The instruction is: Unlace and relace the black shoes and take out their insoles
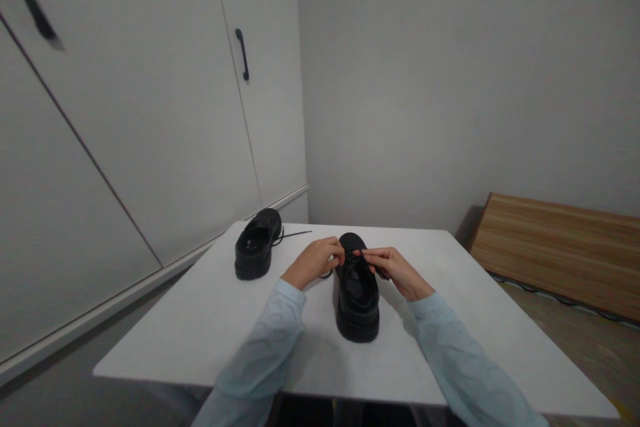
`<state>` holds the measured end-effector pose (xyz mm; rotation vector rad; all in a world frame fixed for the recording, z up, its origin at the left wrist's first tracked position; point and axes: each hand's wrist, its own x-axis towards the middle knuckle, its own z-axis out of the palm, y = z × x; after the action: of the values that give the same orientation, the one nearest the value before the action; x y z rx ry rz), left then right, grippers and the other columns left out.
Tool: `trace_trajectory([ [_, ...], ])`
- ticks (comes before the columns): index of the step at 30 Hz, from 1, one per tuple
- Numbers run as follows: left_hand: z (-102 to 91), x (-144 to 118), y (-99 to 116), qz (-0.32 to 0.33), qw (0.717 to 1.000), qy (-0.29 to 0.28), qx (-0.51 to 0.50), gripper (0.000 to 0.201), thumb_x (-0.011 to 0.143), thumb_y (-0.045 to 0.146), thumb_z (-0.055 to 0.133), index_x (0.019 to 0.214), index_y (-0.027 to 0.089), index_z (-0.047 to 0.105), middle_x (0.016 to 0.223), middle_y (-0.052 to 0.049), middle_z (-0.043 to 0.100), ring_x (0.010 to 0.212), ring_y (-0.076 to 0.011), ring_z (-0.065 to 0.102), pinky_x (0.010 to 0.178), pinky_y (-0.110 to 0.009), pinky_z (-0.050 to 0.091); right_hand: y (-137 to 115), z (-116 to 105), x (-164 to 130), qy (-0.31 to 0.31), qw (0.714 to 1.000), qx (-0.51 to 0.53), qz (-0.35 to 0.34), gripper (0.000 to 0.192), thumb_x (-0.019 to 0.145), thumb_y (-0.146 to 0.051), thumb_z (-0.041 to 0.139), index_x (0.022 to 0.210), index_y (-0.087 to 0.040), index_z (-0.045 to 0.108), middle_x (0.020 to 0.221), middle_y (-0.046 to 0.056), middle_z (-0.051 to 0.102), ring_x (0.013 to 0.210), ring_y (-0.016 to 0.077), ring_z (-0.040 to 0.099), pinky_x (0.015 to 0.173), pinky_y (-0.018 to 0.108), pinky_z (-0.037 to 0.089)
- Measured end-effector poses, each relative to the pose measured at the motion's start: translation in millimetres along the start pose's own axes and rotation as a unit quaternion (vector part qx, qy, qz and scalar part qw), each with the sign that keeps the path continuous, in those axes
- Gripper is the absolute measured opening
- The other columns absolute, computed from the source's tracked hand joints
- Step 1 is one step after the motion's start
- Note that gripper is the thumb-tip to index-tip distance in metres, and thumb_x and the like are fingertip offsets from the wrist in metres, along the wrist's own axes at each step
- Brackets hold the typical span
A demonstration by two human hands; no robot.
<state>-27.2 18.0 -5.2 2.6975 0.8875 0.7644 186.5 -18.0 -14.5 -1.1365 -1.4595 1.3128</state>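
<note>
A black lace-up shoe [358, 313] stands on the white table in front of me, its heel towards me and its toe pointing away. My left hand [317, 260] is at the left side of its lacing, fingers closed in a pinch on a dark shoelace. From the right, my right hand [395, 270] reaches the lacing with thumb and fingers pinched on the lace too. A bit of loose lace shows below my left hand. The exact grip of the fingertips is too small to make out fully.
A second black shoe [255, 247] stands at the table's far left, its lace trailing right. White cabinets [190, 113] with dark handles flank the left side of the white table [210, 320]. A wooden board [560, 247] leans by the wall at the right.
</note>
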Motion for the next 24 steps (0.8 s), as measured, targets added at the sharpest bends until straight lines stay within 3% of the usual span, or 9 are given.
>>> trace_trajectory([
  [10, 5.5, -1.5, 2.7, 0.049, 0.982, 0.074, 0.166, 0.013, 0.084, 0.015, 0.057, 0.090, 0.019, 0.068, 0.093, -0.007, 0.063, 0.088, -0.0186, 0.057, 0.078, -0.031, 0.045, -1.1, 2.5, -1.3, 0.004, 1.000, 0.008, -0.002, 0.043, 0.071, -0.043, 0.068, 0.102, -0.014, 0.073, 0.049, -0.005, 0.050, 0.041, 0.0041, 0.026, 0.043, 0.024, 0.009],
  [16, 13.9, 0.7, 4.8, 0.037, 0.979, 0.099, 0.172, 0.019, 0.087, 0.020, 0.056, 0.102, 0.021, 0.067, 0.100, -0.008, 0.065, 0.090, -0.0184, 0.059, 0.079, -0.032, 0.045, -2.1, 3.6, -2.3, 0.009, 1.000, 0.001, -0.004, 0.044, 0.070, -0.044, 0.069, 0.100, -0.013, 0.074, 0.049, -0.004, 0.051, 0.040, 0.0039, 0.028, 0.042, 0.023, 0.010],
  [24, 30.5, 4.0, 6.3, -0.003, 0.972, 0.217, 0.096, 0.015, 0.085, 0.027, 0.059, 0.088, 0.019, 0.071, 0.088, -0.006, 0.067, 0.085, -0.0181, 0.059, 0.077, -0.032, 0.047, -2.3, 4.8, -2.5, 0.029, 1.000, 0.014, 0.000, 0.042, 0.067, -0.043, 0.071, 0.095, -0.012, 0.075, 0.049, -0.004, 0.051, 0.041, 0.0038, 0.028, 0.042, 0.023, 0.012],
])
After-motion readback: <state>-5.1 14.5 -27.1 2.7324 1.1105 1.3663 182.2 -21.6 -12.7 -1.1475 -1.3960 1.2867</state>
